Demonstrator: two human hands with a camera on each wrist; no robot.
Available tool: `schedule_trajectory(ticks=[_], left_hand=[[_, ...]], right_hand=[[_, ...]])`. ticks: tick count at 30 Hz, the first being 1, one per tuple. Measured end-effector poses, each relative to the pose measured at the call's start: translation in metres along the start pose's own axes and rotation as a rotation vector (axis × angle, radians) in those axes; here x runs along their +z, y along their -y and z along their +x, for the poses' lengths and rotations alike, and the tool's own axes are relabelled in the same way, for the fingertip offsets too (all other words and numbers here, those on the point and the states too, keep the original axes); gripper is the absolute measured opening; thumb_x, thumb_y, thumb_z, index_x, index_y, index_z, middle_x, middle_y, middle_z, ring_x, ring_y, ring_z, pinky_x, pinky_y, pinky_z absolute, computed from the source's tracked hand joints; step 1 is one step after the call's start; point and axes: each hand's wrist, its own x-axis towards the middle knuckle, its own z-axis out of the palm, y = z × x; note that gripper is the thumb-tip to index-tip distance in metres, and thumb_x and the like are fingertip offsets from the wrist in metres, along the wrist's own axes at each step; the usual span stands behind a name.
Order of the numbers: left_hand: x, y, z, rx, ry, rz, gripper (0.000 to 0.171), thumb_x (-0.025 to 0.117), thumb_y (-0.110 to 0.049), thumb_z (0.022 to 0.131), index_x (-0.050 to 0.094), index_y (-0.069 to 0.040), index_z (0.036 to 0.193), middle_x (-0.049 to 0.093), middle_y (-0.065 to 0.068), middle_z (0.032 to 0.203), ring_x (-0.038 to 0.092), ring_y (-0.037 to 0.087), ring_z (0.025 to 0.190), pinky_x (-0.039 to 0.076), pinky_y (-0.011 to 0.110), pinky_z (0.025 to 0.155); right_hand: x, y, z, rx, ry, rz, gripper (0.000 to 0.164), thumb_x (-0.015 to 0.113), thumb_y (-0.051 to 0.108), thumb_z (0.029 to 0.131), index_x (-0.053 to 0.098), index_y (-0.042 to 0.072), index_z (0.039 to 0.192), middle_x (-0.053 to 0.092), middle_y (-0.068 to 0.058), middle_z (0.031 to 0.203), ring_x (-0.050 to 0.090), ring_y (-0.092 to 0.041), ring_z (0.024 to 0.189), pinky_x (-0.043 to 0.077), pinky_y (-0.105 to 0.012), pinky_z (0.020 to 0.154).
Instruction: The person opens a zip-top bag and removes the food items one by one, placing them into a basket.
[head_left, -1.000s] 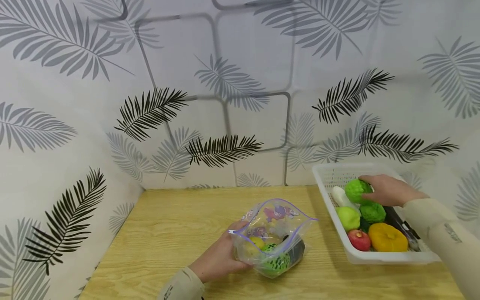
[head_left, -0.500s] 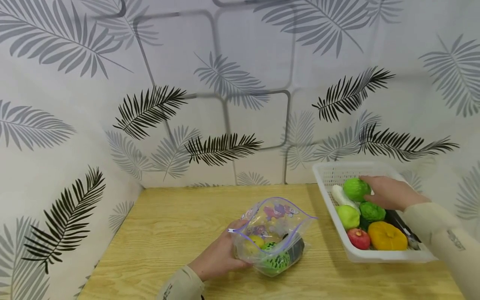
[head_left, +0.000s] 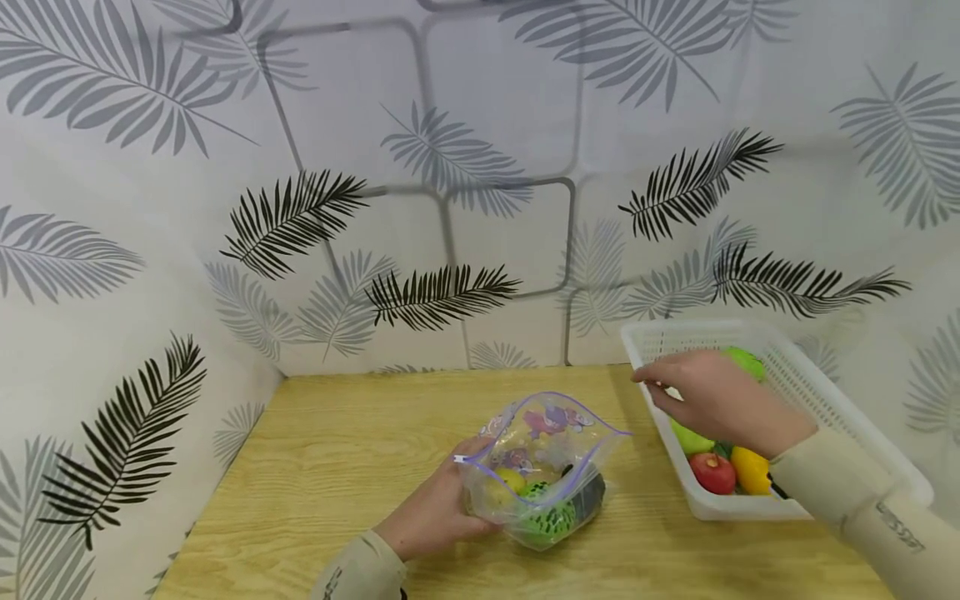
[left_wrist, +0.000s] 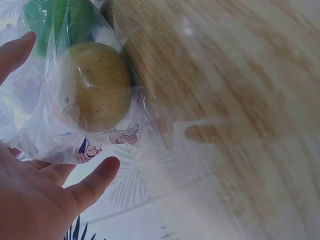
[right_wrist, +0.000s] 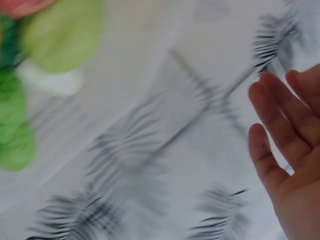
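Note:
My left hand (head_left: 442, 512) holds the left side of a clear zip bag (head_left: 551, 417) with a purple seal. The bag stands with its mouth spread wide. Inside are a yellow speckled fruit (left_wrist: 97, 87), a green patterned round item (head_left: 547, 512) and a dark item (head_left: 588, 492). My right hand (head_left: 708, 396) hovers over the left side of a white basket (head_left: 862, 417), palm bare in the right wrist view. Behind it in the basket shows a bumpy green ball (head_left: 745, 363). A yellow-green fruit (head_left: 688, 437), a red fruit (head_left: 712, 472) and a yellow-orange pumpkin (head_left: 750, 469) sit nearer.
The wooden table (head_left: 360, 450) runs back to a wall curtain (head_left: 510, 250) with leaf prints. Between bag and basket lies a strip of table. The right forearm covers part of the basket and its contents. A white item (right_wrist: 52, 82) also lies in there.
The right hand has let go of the bumpy green ball and moved left toward the basket's left rim. That ball now sits farther right and back. My left hand keeps the bag in place.

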Motion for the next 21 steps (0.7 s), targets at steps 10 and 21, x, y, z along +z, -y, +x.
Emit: schedule_trajectory(ticks=[10, 21], left_hand=[[0.001, -0.001, 0.000, -0.021, -0.001, -0.022, 0.110, 0.086, -0.037, 0.064, 0.017, -0.032, 0.150, 0.025, -0.006, 0.150, 0.033, 0.014, 0.126, 0.037, 0.044, 0.104], [0.001, -0.004, 0.000, 0.026, 0.000, -0.012, 0.109, 0.085, -0.036, 0.067, 0.017, -0.027, 0.151, 0.022, -0.004, 0.152, 0.034, 0.014, 0.126, 0.039, 0.044, 0.103]], right_hand=[[0.021, 0.083, 0.040, -0.288, 0.020, 0.110, 0.020, 0.060, 0.004, 0.084, 0.072, 0.016, 0.094, 0.068, 0.004, 0.087, 0.059, -0.008, 0.077, 0.055, -0.031, 0.056], [0.054, 0.116, 0.061, -0.284, 0.265, 0.112, 0.026, 0.066, 0.003, 0.082, 0.073, 0.017, 0.103, 0.072, 0.005, 0.094, 0.060, -0.006, 0.075, 0.056, -0.026, 0.059]])
